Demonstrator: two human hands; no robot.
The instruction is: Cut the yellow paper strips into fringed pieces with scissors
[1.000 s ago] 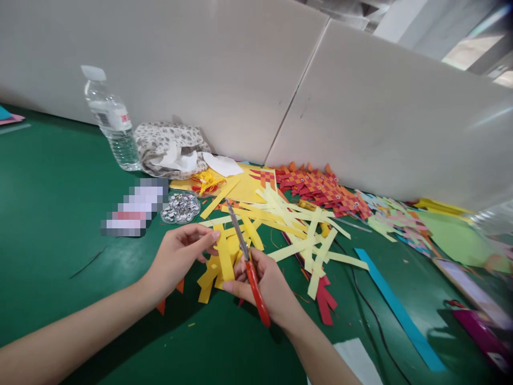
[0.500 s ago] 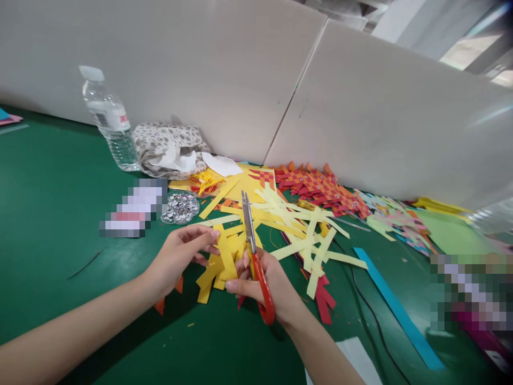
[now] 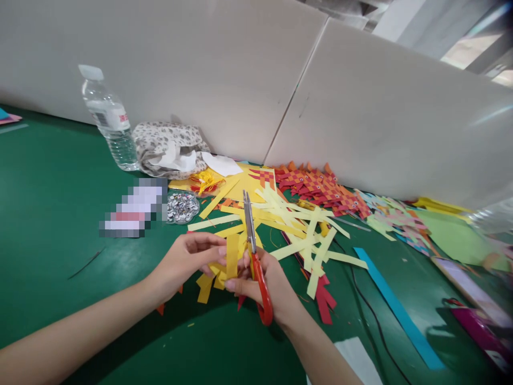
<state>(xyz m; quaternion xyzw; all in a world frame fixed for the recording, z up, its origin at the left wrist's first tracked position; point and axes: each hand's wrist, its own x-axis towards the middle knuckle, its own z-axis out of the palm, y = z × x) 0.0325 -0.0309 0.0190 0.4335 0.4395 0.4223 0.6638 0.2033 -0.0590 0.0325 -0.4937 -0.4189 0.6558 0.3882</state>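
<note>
Between my two hands is a yellow paper strip (image 3: 232, 256), standing nearly upright. My left hand (image 3: 192, 258) pinches it along its left side, thumb and fingers closed together. The thumb of my right hand (image 3: 266, 286) presses the strip's lower end. That same hand grips red-handled scissors (image 3: 262, 291), whose blades point up and away from me and look nearly closed. Below and behind the hands lie more yellow strips (image 3: 205, 289) on the green table, partly covered by my fingers. Some right-hand fingers are hidden behind the scissors.
Pale yellow strips (image 3: 316, 251) spread to the right, near woven red-orange paper fish (image 3: 320, 187). A blue strip (image 3: 396, 305) and a dark cable (image 3: 366, 305) lie further right. On the left are a water bottle (image 3: 110, 123), a patterned bag (image 3: 168, 141) and a pack of googly eyes (image 3: 182, 207).
My left hand has shifted slightly right, and the strip has turned more upright. The scissors have swung from pointing up-left to nearly straight up, still in my right hand.
</note>
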